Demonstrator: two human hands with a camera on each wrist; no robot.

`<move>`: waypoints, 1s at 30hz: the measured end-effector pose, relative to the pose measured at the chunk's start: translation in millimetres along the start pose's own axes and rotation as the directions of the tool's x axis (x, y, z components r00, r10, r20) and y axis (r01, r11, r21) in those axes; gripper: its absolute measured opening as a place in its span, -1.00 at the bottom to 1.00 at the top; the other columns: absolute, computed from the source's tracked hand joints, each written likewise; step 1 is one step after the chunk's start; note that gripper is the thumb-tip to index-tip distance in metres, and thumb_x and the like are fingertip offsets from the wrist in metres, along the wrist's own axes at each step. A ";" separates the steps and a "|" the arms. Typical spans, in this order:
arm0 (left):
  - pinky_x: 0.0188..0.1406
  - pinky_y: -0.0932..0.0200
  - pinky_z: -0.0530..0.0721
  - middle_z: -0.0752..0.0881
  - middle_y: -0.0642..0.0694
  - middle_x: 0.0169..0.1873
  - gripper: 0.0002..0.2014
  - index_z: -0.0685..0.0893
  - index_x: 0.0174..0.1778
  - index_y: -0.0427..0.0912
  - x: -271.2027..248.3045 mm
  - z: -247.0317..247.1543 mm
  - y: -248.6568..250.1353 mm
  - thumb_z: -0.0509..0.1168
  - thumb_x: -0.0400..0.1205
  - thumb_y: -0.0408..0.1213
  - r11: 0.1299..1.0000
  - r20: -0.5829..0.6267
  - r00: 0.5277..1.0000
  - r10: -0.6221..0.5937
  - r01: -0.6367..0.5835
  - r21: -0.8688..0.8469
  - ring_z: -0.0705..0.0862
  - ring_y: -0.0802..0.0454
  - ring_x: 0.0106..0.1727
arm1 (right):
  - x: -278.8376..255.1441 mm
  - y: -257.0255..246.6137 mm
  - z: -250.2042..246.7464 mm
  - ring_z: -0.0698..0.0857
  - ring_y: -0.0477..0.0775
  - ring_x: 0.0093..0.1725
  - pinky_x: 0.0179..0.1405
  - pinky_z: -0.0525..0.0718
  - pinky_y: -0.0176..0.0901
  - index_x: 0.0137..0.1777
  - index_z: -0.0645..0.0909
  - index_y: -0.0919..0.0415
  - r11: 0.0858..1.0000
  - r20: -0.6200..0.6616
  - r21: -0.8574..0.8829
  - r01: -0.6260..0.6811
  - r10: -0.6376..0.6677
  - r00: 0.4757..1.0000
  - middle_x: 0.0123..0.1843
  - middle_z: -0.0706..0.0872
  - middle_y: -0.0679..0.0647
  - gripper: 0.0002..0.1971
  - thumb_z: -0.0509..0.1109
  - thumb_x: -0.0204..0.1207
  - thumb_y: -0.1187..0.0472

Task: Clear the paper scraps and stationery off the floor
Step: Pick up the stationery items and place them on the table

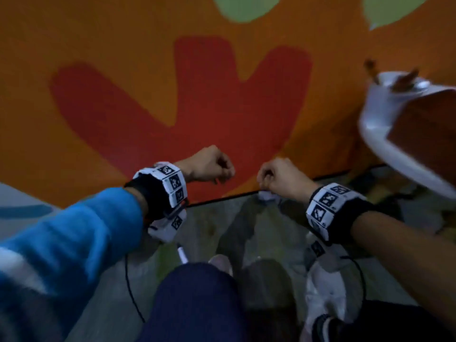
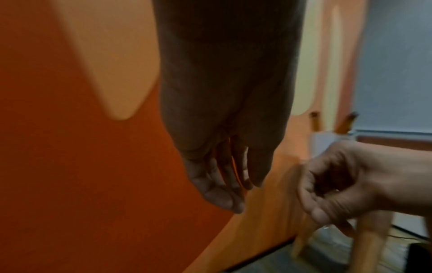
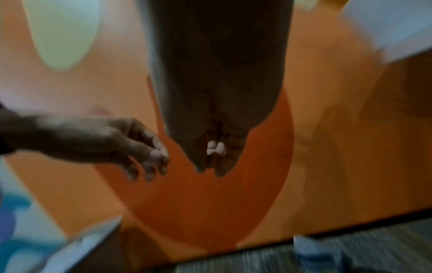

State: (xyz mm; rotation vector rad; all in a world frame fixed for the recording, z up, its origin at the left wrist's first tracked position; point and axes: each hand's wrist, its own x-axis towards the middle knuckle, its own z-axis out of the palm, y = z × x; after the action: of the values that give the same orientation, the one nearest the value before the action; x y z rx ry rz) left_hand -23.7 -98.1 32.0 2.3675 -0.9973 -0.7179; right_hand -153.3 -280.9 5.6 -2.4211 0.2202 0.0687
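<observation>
white scrap point(image 3: 216, 148) mostly hidden in right hand point(image 3: 210, 129) | views motion-blurred

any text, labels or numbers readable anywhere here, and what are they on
None: no words, brand names or numbers can be read in any view.
Left wristband: black-and-white square marker patterns only, no letters.
Right wristband: the same kind of marker patterns, no letters.
Orange mat: coloured shapes only, no writing.
White scrap held in the right hand: too small and blurred to show any print.
</observation>
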 end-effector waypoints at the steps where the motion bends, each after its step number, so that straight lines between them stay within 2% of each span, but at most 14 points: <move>1: -0.26 0.15 0.80 0.84 -0.21 -0.25 -0.89 0.82 -0.09 -0.23 -5.8 9.3 -31.8 0.37 0.65 -0.40 0.998 -0.003 0.998 -0.059 0.059 -0.034 0.79 0.04 -0.28 | 7.8 0.3 26.1 0.72 -0.08 -0.25 -0.28 0.62 -0.23 -0.26 0.74 0.20 0.999 0.087 -0.036 -0.024 0.027 0.996 -0.26 0.81 0.06 -0.73 0.24 0.47 0.44; 3: -0.26 0.17 0.77 0.81 -0.15 -0.31 -0.87 0.83 -0.12 -0.26 -20.8 37.0 -105.3 0.36 0.62 -0.44 0.977 0.001 0.981 -0.194 0.194 -0.090 0.73 0.15 -0.37 | 30.1 4.4 87.9 0.73 0.02 -0.22 -0.23 0.65 -0.08 -0.26 0.74 0.24 0.997 0.207 -0.051 -0.054 0.064 0.976 -0.23 0.80 0.09 -0.71 0.21 0.51 0.43; 6: -0.18 0.04 0.83 0.82 -0.13 -0.38 -0.87 0.83 -0.24 -0.26 -41.2 93.4 -209.4 0.38 0.56 -0.44 0.898 0.026 0.915 -0.404 0.402 -0.180 0.75 0.12 -0.41 | 64.2 15.1 185.9 0.74 0.08 0.00 -0.07 0.60 -0.24 -0.12 0.77 0.18 0.993 0.332 -0.041 -0.109 0.117 0.936 -0.06 0.79 0.11 -0.78 0.28 0.56 0.37; 8: -0.22 0.04 0.83 0.80 -0.13 -0.43 -0.84 0.83 -0.30 -0.20 -51.3 127.8 -247.8 0.36 0.52 -0.44 0.840 0.032 0.863 -0.504 0.499 -0.213 0.76 0.08 -0.42 | 68.5 27.3 231.4 0.72 0.01 -0.02 -0.03 0.60 -0.32 -0.10 0.70 0.13 0.989 0.415 -0.044 -0.138 0.144 0.898 -0.13 0.70 0.05 -0.85 0.32 0.60 0.33; 11: -0.26 0.10 0.75 0.83 -0.23 -0.29 -0.85 0.84 -0.24 -0.23 -53.1 174.4 -291.8 0.38 0.58 -0.33 0.763 0.014 0.789 -0.614 0.597 -0.249 0.82 -0.08 -0.23 | 72.3 46.3 292.4 0.57 -0.22 -0.21 -0.16 0.51 -0.55 -0.06 0.66 0.28 0.991 0.445 -0.132 -0.019 0.076 0.892 -0.19 0.55 -0.07 -0.87 0.28 0.64 0.34; 14: -0.19 0.06 0.75 0.83 -0.27 -0.21 -0.70 0.82 -0.16 -0.31 -37.6 217.2 -320.5 0.39 0.63 -0.10 0.667 0.038 0.703 -0.710 0.689 -0.284 0.83 -0.15 -0.14 | 80.8 51.3 325.4 0.56 -0.14 -0.26 -0.38 0.49 -0.63 -0.08 0.74 0.38 0.991 0.486 -0.014 -0.133 0.123 0.865 -0.25 0.61 -0.01 -0.83 0.31 0.62 0.36; 16: -0.13 -0.03 0.81 0.84 -0.28 -0.19 -0.61 0.81 -0.12 -0.34 -23.7 237.1 -329.4 0.38 0.64 -0.01 0.625 0.054 0.668 -0.742 0.718 -0.307 0.83 -0.19 -0.13 | 89.8 58.0 330.5 0.62 -0.12 -0.32 -0.52 0.51 -0.53 -0.16 0.74 0.26 0.980 0.491 -0.014 -0.199 0.180 0.852 -0.23 0.71 0.04 -0.83 0.34 0.60 0.32; 18: -0.08 -0.01 0.79 0.82 -0.27 -0.10 -0.58 0.76 -0.03 -0.35 -12.4 254.4 -337.5 0.36 0.65 0.02 0.621 0.036 0.659 -0.752 0.724 -0.300 0.80 -0.23 -0.05 | 100.1 69.9 330.3 0.68 -0.11 -0.30 -0.50 0.55 -0.46 -0.19 0.77 0.23 0.970 0.488 -0.029 -0.241 0.224 0.843 -0.18 0.79 0.09 -0.82 0.36 0.60 0.30; 20: -0.04 0.04 0.75 0.79 -0.21 -0.01 -0.59 0.71 0.06 -0.19 -5.9 269.6 -347.7 0.34 0.59 0.11 0.623 -0.044 0.635 -0.771 0.739 -0.255 0.77 -0.23 0.02 | 107.6 85.5 327.5 0.69 -0.09 -0.30 -0.35 0.62 -0.26 -0.17 0.79 0.24 0.955 0.476 -0.043 -0.293 0.277 0.835 -0.24 0.79 0.11 -0.85 0.41 0.58 0.27; 22: -0.03 0.00 0.75 0.80 -0.19 -0.07 -0.58 0.69 0.07 -0.11 -1.7 278.5 -352.6 0.23 0.60 0.17 0.621 -0.099 0.619 -0.779 0.740 -0.259 0.78 -0.23 -0.03 | 111.8 99.1 321.8 0.71 -0.02 -0.26 -0.23 0.64 -0.19 -0.12 0.76 0.26 0.944 0.431 -0.051 -0.326 0.315 0.845 -0.25 0.74 0.12 -0.88 0.46 0.55 0.20; 24: -0.06 0.01 0.71 0.79 -0.21 -0.08 -0.63 0.66 0.10 -0.09 6.7 278.1 -350.5 0.20 0.66 0.13 0.659 -0.140 0.647 -0.749 0.708 -0.255 0.77 -0.27 -0.04 | 117.1 112.1 312.2 0.75 0.13 -0.13 -0.14 0.70 -0.06 -0.06 0.73 0.26 0.937 0.411 -0.054 -0.346 0.336 0.847 -0.14 0.75 0.19 -0.85 0.46 0.54 0.16; 26: -0.07 0.01 0.68 0.78 -0.22 -0.07 -0.74 0.66 0.06 -0.07 17.2 266.5 -342.4 0.31 0.63 0.03 0.708 -0.152 0.698 -0.700 0.649 -0.279 0.75 -0.28 -0.02 | 125.0 119.3 299.4 0.75 0.15 -0.19 -0.17 0.71 -0.03 -0.17 0.71 0.30 0.936 0.424 -0.055 -0.346 0.336 0.841 -0.22 0.75 0.20 -0.84 0.42 0.56 0.20; 28: -0.07 -0.01 0.70 0.78 -0.25 -0.15 -0.85 0.63 -0.08 -0.09 33.6 250.8 -329.4 0.38 0.62 -0.09 0.730 -0.167 0.729 -0.664 0.583 -0.355 0.75 -0.29 -0.05 | 133.6 126.1 284.5 0.74 0.07 -0.31 -0.27 0.66 -0.11 -0.32 0.71 0.25 0.938 0.396 -0.056 -0.342 0.336 0.855 -0.36 0.74 0.14 -0.79 0.39 0.55 0.25; 30: -0.05 -0.09 0.70 0.75 -0.24 -0.23 -0.86 0.55 -0.14 -0.06 54.1 236.8 -317.2 0.40 0.62 -0.19 0.751 -0.216 0.749 -0.626 0.505 -0.426 0.72 -0.28 -0.12 | 141.6 134.2 268.9 0.75 -0.02 -0.27 -0.25 0.61 -0.24 -0.34 0.76 0.16 0.939 0.362 -0.082 -0.334 0.341 0.868 -0.32 0.79 0.09 -0.78 0.38 0.52 0.30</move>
State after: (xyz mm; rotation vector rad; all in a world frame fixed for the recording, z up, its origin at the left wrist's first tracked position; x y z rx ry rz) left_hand 21.3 8.8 -350.3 2.3591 0.0462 -0.5811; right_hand -35.1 -225.1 -299.8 -2.3047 0.4667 0.6854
